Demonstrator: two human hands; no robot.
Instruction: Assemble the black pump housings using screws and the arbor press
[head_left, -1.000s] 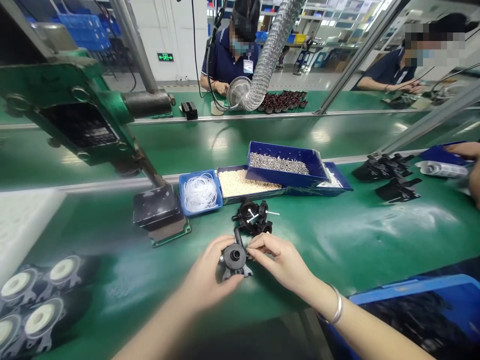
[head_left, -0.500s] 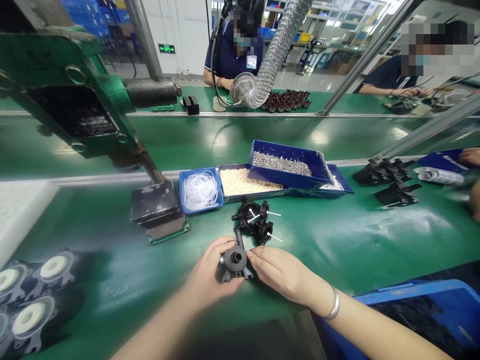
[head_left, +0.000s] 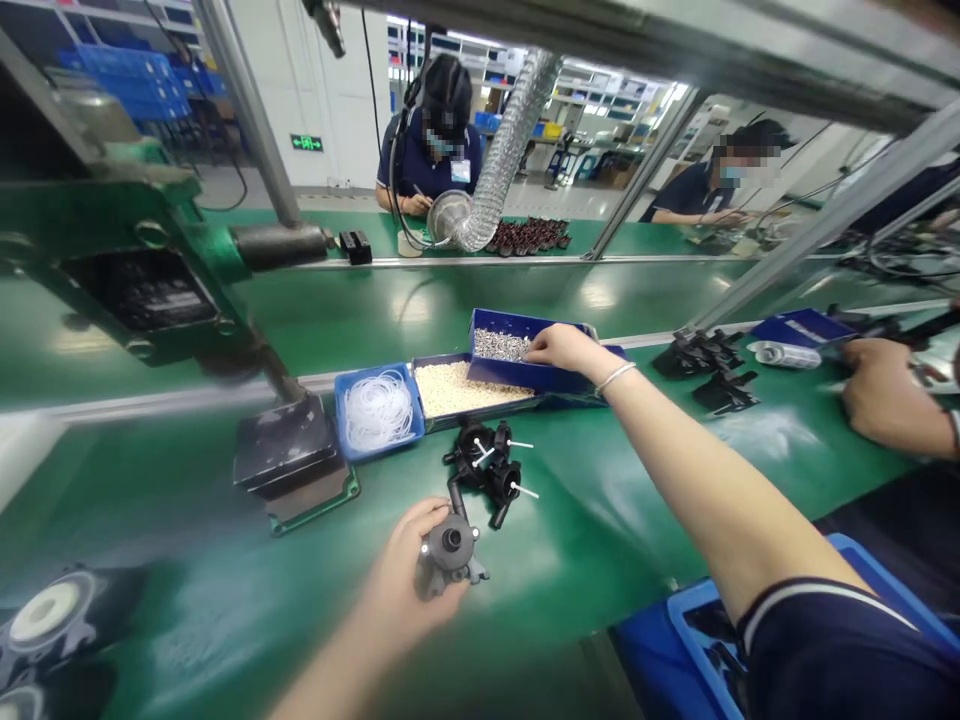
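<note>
Pump housing: the dark pump housing [head_left: 459,557], round-bodied with a central port, sat low over the near part of the green tabletop [head_left: 600,540], its port facing up.
Left hand [head_left: 411,568]: its grip was closed around the housing's left side, with the thumb at the near edge and the fingers at the far one.
Side tube: the housing's side tube [head_left: 457,497] gave its longest line, pointing away from the person and slightly left.
Right hand [head_left: 562,348]: it reached into the upper blue bin [head_left: 499,374], fingertips drawn close together at the metal screws [head_left: 495,345]; whether its grip had any of them could not be told.
Screws to housing: the screws lay beyond the housing and to its right, well apart from it; the right hand was at them, while the left was the one at the housing. The bin's long axis ran across the tabletop.
Black fittings: the cluster of black fittings [head_left: 491,478], with white pins [head_left: 525,490] sticking out, lay between housing and bins, just beyond the side tube.
Other bins: a tray of small cream pieces [head_left: 457,388] sat partly under the upper bin, and a bin of white rings [head_left: 379,410] stood beside it, on the left.
</note>
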